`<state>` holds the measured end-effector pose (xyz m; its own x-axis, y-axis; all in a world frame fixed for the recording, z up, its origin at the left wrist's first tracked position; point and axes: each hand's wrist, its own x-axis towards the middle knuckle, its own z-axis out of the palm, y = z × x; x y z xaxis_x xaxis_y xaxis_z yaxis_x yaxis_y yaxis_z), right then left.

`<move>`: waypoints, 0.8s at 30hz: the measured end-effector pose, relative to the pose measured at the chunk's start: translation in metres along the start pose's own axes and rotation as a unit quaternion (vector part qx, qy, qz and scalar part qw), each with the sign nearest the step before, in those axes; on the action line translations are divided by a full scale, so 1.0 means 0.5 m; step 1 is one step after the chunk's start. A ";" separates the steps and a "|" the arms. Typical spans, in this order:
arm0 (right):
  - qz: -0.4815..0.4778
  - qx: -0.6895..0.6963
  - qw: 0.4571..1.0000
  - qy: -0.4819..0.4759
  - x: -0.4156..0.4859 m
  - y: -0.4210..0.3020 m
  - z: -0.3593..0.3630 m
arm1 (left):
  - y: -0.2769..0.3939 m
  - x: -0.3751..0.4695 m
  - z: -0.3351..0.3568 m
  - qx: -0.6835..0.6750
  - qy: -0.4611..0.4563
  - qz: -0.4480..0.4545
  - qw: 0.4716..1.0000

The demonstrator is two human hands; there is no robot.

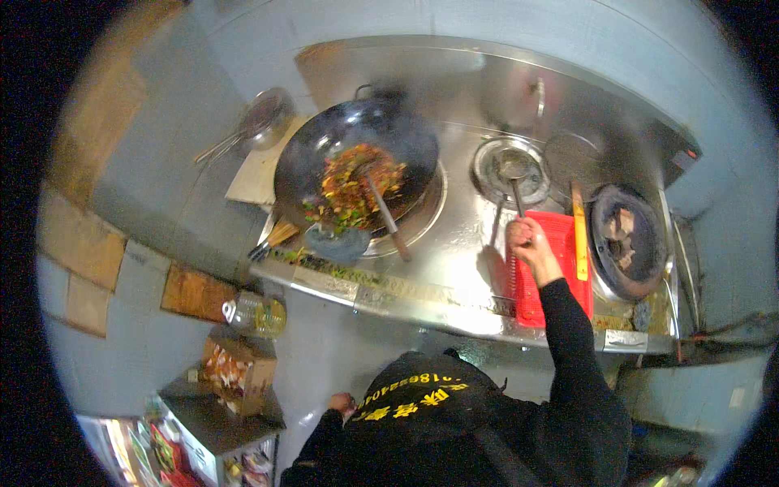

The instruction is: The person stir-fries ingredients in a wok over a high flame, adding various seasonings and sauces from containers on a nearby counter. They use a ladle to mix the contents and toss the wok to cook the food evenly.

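My right hand is closed around the handle of a metal ladle. The ladle's bowl sits over a round metal pot sunk in the steel stove top; what the pot holds is hard to make out. Below that hand is a red plastic basket. My left hand hangs low beside the black apron; its fingers look curled, and whether it holds something is unclear. To the left, a large black wok contains chopped red and green food, with a wooden-handled utensil leaning in it.
A second wok with pale pieces stands at right, near a yellow strip. A wire strainer, bamboo brush and grey cloth lie around the large wok. An oil jug and cardboard box are lower left.
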<state>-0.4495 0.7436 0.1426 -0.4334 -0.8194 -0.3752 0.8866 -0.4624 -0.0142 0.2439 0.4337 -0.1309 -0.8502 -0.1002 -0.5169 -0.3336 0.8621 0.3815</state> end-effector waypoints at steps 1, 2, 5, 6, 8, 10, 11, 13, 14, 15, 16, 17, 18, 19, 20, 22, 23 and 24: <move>-0.007 -0.044 0.999 -0.028 -0.028 0.032 0.031 | -0.005 0.002 0.005 -0.028 0.043 -0.009 0.999; 0.010 -0.039 0.997 -0.070 -0.057 0.060 0.067 | -0.010 0.007 0.006 -0.048 0.050 -0.038 0.997; 0.036 -0.037 0.993 -0.111 -0.121 0.158 0.182 | -0.029 0.046 -0.008 0.038 -0.023 -0.052 0.998; 0.029 -0.039 0.993 -0.107 -0.136 0.187 0.218 | -0.030 0.065 -0.018 0.043 -0.015 -0.063 0.997; 0.038 -0.018 0.992 -0.116 -0.157 0.245 0.276 | -0.029 0.096 -0.047 0.052 -0.015 -0.043 0.998; 0.060 -0.008 0.991 -0.122 -0.157 0.298 0.317 | -0.014 0.112 -0.078 -0.025 0.026 -0.040 0.999; 0.080 0.002 0.990 -0.120 -0.153 0.320 0.330 | -0.001 0.112 -0.091 -0.105 0.075 -0.043 0.991; 0.127 0.014 0.985 -0.120 -0.140 0.354 0.344 | 0.027 0.112 -0.115 -0.194 0.078 -0.102 0.973; 0.131 -0.018 0.986 -0.099 -0.133 0.365 0.345 | 0.038 0.113 -0.123 -0.238 0.084 -0.131 0.959; 0.141 -0.042 0.986 -0.083 -0.125 0.373 0.344 | 0.047 0.114 -0.126 -0.308 0.059 -0.209 0.926; 0.157 -0.051 0.984 -0.071 -0.119 0.376 0.340 | 0.051 0.111 -0.124 -0.393 0.043 -0.266 0.879; 0.161 -0.094 0.982 -0.031 -0.112 0.376 0.336 | 0.050 0.110 -0.118 -0.405 0.022 -0.291 0.867; 0.128 -0.211 0.969 -0.017 -0.108 0.369 0.331 | 0.045 0.101 -0.105 -0.434 0.010 -0.297 0.850; 0.099 -0.314 0.944 0.005 -0.104 0.359 0.325 | 0.035 0.094 -0.087 -0.465 -0.014 -0.323 0.824; 0.075 -0.413 0.907 0.023 -0.101 0.343 0.318 | 0.019 0.083 -0.066 -0.372 -0.024 -0.260 0.891; -0.019 -0.614 0.787 0.058 -0.096 0.295 0.295 | -0.014 0.056 -0.014 -0.080 -0.097 -0.138 0.982; -0.058 -0.637 0.764 0.082 -0.089 0.264 0.279 | -0.026 0.042 0.015 0.039 -0.086 -0.113 0.989; -0.092 -0.650 0.748 0.093 -0.083 0.231 0.256 | -0.036 0.031 0.044 0.092 -0.095 -0.100 0.986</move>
<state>-0.3501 0.6807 0.2750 -0.6441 -0.6656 -0.3769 0.2746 0.2587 -0.9261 0.2455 0.4275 -0.1625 -0.6775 -0.1970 -0.7087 -0.3914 0.9123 0.1205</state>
